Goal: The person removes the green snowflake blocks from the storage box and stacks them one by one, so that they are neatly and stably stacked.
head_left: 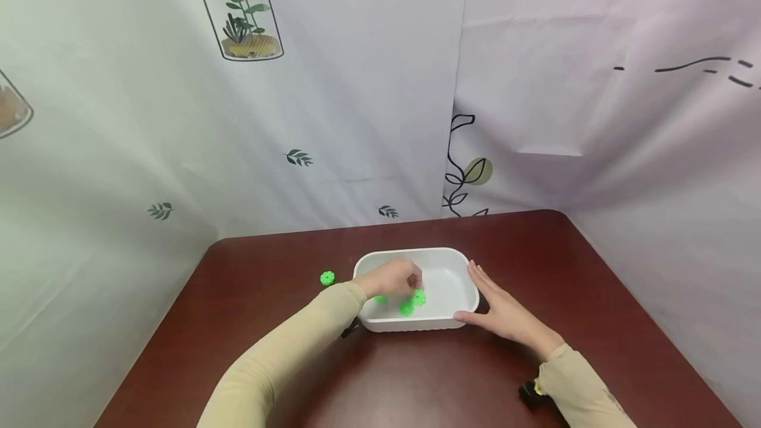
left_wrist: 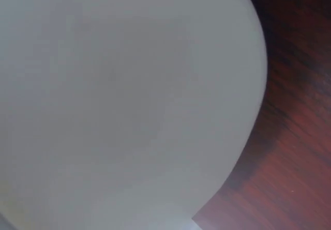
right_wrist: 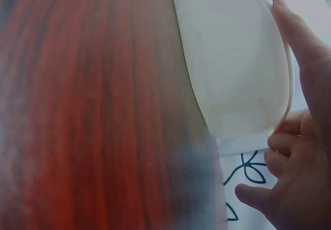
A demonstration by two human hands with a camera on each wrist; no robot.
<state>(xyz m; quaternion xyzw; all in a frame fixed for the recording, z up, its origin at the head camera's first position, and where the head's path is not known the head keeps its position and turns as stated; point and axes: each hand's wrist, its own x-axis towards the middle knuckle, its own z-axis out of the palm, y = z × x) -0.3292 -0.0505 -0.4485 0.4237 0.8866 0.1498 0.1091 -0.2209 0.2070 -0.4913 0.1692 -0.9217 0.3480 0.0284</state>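
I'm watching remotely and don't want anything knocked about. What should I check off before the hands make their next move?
1. White basin upright on the table: ok.
2. Right hand touching the basin: ok, it rests against the right end.
3. Left hand over the basin's inside: ok, it reaches in across the left end.
4. Left hand gripping the nearest green piece: cannot tell, the contact is unclear.
5. No green pieces outside the basin: not ok, one stray piece lies on the table to its left.
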